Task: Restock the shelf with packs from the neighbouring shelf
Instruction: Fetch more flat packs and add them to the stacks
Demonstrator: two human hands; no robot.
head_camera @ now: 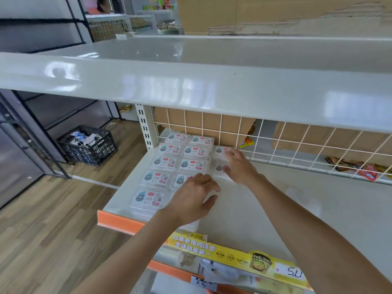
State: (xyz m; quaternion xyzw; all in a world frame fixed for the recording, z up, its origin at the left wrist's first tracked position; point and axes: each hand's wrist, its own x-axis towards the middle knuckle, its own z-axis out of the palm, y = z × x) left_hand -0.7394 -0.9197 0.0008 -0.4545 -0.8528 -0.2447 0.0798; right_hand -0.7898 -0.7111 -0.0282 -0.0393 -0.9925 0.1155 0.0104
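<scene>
Clear plastic packs (163,163) are sitting in tidy rows; left hand (191,198) and right hand (238,165), fingers loosely spread, are squaring a third column, apparently.

Packs (167,162) sit in rows on the left end of the lower shelf (275,209), under the upper shelf (191,81). Left hand (191,198) rests on the near packs, right hand (239,166) on the far ones beside the wire grid (297,141). Crate (89,145) stands on the floor, far left. Snack packets (356,166) lie behind the grid, right.
</scene>
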